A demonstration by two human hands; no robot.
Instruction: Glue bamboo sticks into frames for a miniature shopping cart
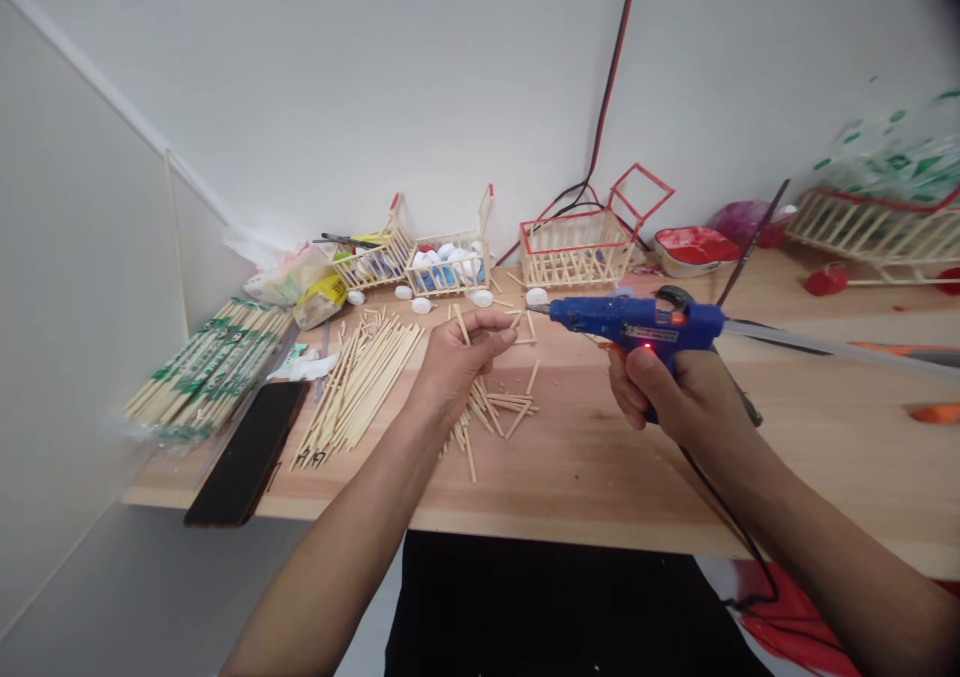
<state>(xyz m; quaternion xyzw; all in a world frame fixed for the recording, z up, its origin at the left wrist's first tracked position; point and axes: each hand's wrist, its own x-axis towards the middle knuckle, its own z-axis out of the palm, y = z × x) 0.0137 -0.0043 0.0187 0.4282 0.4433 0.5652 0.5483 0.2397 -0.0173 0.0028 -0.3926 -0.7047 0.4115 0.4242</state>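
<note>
My right hand (682, 392) is wrapped round the handle of a blue hot glue gun (630, 322) with a lit red light; a clear glue stick (832, 344) sticks out of its back. Its nozzle points left, close to the fingertips of my left hand (465, 352). That hand is closed on short wooden sticks (461, 324), pinching one between thumb and fingers. Below the nozzle a small frame of sticks (532, 329) lies on the table. Cut short sticks (495, 407) are scattered beside my left hand, and longer sticks (367, 382) lie in a pile further left.
Small stick-built carts (450, 267) stand along the wall, one red-trimmed (577, 247), and a larger one (870, 237) at right. A phone (247, 452) and wrapped stick bundles (217, 362) lie left. A red paint dish (694, 249) sits behind the gun. The gun's cord (720, 502) crosses the table edge.
</note>
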